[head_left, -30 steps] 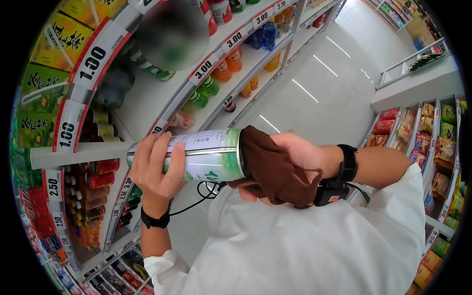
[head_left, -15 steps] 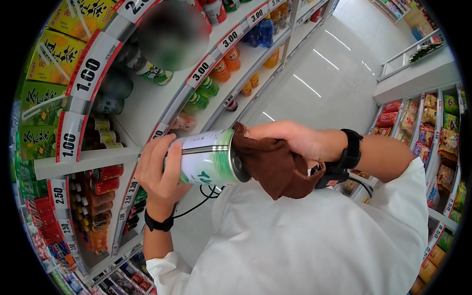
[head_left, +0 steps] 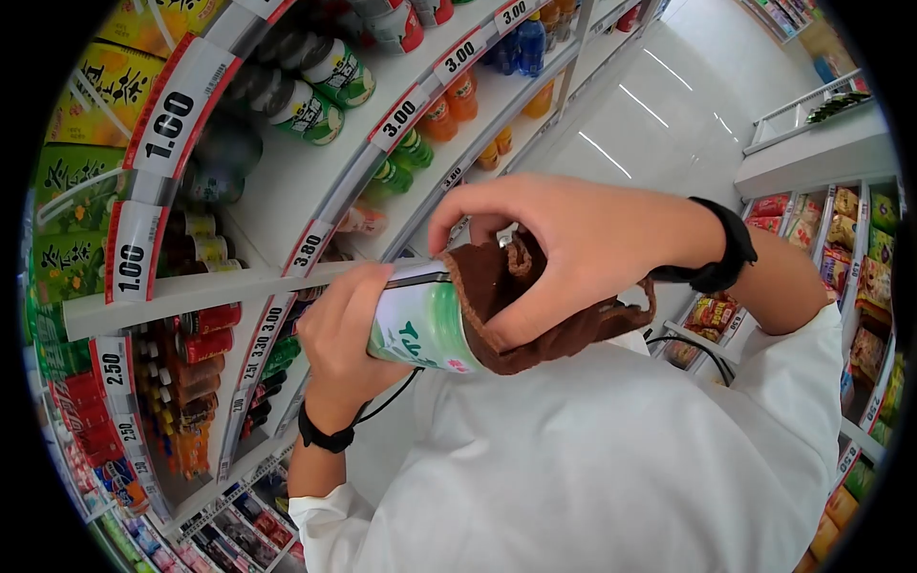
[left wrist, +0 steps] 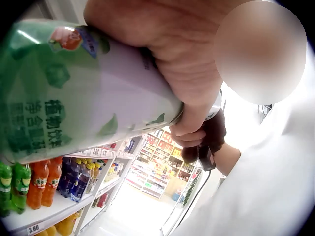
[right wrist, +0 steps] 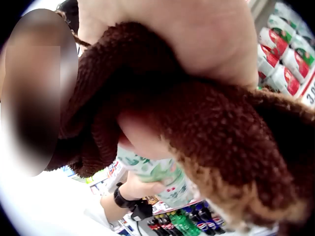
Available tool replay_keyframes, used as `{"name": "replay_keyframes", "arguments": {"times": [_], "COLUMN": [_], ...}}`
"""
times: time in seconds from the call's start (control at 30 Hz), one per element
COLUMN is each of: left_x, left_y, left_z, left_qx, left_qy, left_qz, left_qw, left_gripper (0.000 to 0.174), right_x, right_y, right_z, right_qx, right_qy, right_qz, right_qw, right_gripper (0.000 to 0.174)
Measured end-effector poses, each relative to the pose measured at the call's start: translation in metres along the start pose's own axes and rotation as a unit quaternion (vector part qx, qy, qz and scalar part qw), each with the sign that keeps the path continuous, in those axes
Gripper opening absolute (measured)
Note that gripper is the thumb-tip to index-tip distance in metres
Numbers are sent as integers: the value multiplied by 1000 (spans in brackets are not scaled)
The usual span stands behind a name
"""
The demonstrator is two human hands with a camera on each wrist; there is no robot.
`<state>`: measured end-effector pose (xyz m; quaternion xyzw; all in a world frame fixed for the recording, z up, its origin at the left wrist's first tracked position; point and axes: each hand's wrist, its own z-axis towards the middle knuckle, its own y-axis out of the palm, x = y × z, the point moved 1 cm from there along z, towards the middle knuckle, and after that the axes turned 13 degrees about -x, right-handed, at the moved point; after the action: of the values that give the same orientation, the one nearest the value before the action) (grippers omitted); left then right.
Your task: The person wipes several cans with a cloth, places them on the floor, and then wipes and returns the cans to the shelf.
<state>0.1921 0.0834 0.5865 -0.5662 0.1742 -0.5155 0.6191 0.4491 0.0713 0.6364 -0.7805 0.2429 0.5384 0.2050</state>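
Note:
A tall green-and-white drink can (head_left: 420, 325) lies tilted in my left hand (head_left: 344, 334), whose fingers wrap round its far end. My right hand (head_left: 611, 239) grips a brown fuzzy cloth (head_left: 587, 329) at the can's near end, its thumb pressed on the cloth and its index finger arched over it. That end of the can is hidden behind the cloth. Printed characters show on the side of the can (left wrist: 113, 93) in the left wrist view. From the right wrist, the bunched cloth (right wrist: 211, 132) fills the middle, with the can behind it.
Drink shelves (head_left: 287, 205) with price tags curve along the left, holding bottles, cans and yellow and green cartons (head_left: 110, 91). On the right stands a rack of snack packets (head_left: 864, 277). A pale floor aisle (head_left: 659, 115) runs between them. A black cable (head_left: 392, 396) hangs below the left wrist.
My right hand has shifted left and up over the can's end, and the cloth has opened into a fold there. The left hand and can have moved slightly right.

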Motion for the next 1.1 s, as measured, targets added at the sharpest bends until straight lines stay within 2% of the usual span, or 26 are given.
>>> {"name": "replay_keyframes", "arguments": {"times": [0.07, 0.2, 0.27, 0.3, 0.37, 0.57, 0.7, 0.8, 0.9, 1.03, 1.1], "left_x": [1, 7, 7, 8, 11, 9, 8, 5, 6, 8, 11], "left_y": [8, 21, 27, 28, 30, 34, 32, 34, 33, 32, 35], "left_z": [-4, -9, -13, -14, -14, -18, -22, -25, -26, -26, -29], "left_qx": [-16, -15, -22, -23, -3, 41, 40, 43, 35, 5, -34], "left_qy": [-28, -39, -58, -59, -77, -98, -94, -85, -78, -82, -100], "left_qz": [-49, -103, -133, -134, -156, -168, -123, -114, -107, -123, -160], "left_qw": [998, 994, 989, 989, 985, 980, 987, 989, 991, 989, 981], "left_gripper": [67, 67, 69, 69, 71, 72, 71, 70, 69, 68, 69], "right_x": [-3, -3, 0, 0, -1, -2, -2, -4, -6, -8, -3], "right_y": [-5, -13, -15, -16, -17, -12, -8, -6, -8, -6, -4], "right_z": [0, 0, 1, 2, 2, 6, 8, 7, 8, 8, 8], "right_qx": [11, -18, -7, -8, 10, 42, 75, 66, 3, -14, -18], "right_qy": [-19, -50, -113, -112, -147, -148, -166, -123, -73, -51, -73], "right_qz": [-95, -178, -263, -261, -291, -232, -279, -249, -214, -234, -268], "right_qw": [995, 983, 958, 959, 946, 961, 943, 958, 974, 971, 961], "right_gripper": [57, 56, 50, 50, 39, 29, 31, 37, 45, 45, 44]}}
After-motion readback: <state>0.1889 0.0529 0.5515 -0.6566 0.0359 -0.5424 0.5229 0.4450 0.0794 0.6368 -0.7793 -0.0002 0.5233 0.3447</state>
